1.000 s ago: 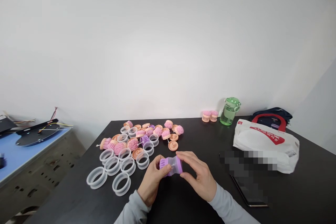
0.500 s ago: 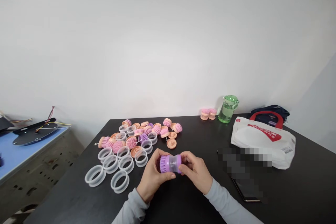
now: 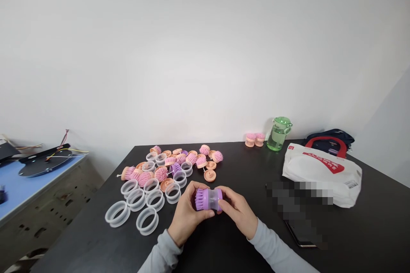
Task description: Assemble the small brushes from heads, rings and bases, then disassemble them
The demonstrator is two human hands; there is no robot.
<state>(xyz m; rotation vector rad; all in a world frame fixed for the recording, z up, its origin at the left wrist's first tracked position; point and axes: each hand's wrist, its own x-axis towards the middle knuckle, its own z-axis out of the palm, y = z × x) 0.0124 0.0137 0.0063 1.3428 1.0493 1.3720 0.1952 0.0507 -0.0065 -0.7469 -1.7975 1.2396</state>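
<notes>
A purple bristle brush [image 3: 209, 199] with a clear middle section lies sideways between my hands, its bristles pointing left. My left hand [image 3: 188, 211] is closed around the bristle end, thumb underneath. The purple cap at the other end is gripped by my right hand [image 3: 238, 209], thumb across its near side. To the left lie several clear plastic rings [image 3: 147, 221]. Behind them is a loose pile of pink bristle heads [image 3: 145, 178], orange round caps [image 3: 210, 175] and a purple bristle head [image 3: 175, 168].
Two whole pink brushes [image 3: 255, 139] stand at the back beside a green jug [image 3: 279, 133]. On the right are a white bag [image 3: 320, 175] with red handles, a dark bag [image 3: 329, 136] and a partly blurred phone [image 3: 301, 234]. A blue-topped surface [image 3: 19, 187] is at far left.
My right hand's fingers have shifted slightly on the purple cap. Both hands keep hold of the brush at about the same place, and the view has moved a little.
</notes>
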